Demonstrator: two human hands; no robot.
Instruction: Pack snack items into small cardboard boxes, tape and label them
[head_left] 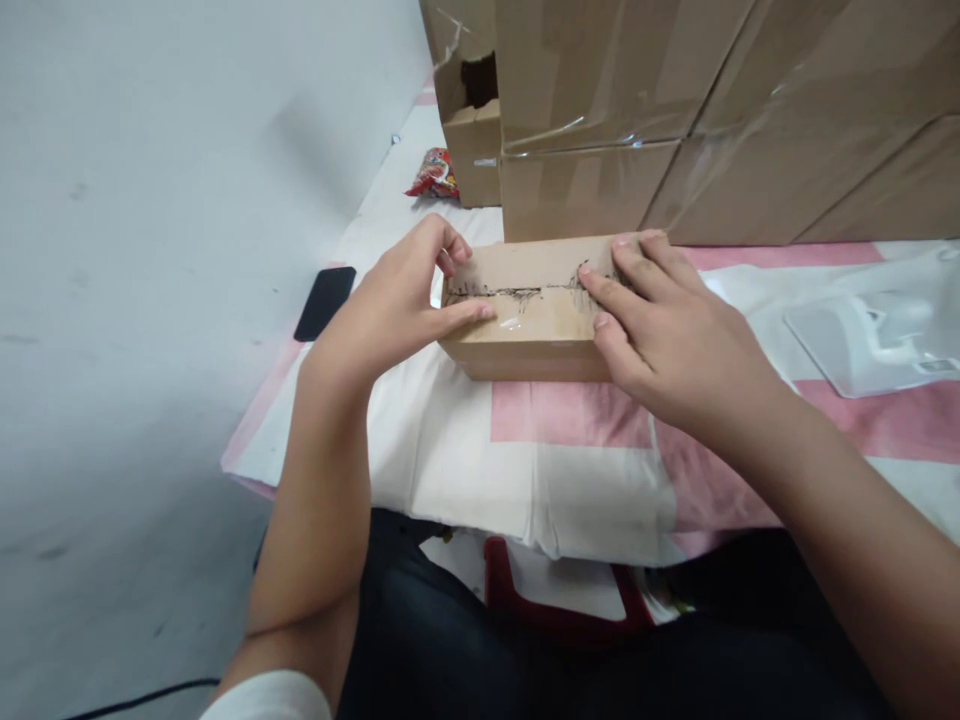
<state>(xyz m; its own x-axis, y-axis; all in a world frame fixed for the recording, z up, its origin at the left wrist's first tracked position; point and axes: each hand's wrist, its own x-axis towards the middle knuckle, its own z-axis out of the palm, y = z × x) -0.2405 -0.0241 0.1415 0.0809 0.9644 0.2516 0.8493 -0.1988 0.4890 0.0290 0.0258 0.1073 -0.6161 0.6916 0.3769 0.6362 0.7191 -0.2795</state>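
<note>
A small brown cardboard box [525, 318] lies on the cloth-covered table, its long side facing me. Its top flaps meet along a middle seam with rough black scribbles and a shiny patch like clear tape. My left hand [416, 290] is closed around the left end, thumb on the near flap and the other fingers curled at the far left corner. Across the right end of the top lies my right hand [660, 310], fingers spread and flat, with the thumb close to the near edge. The underside of the box is hidden.
Large stacked cartons [592, 190] stand behind the box. A red snack packet [435, 174] and a dark phone [325, 303] lie to the left, near the wall [150, 250]. Clear plastic packaging [877, 340] rests at right. The pink-and-white tablecloth [600, 490] hangs over the front edge.
</note>
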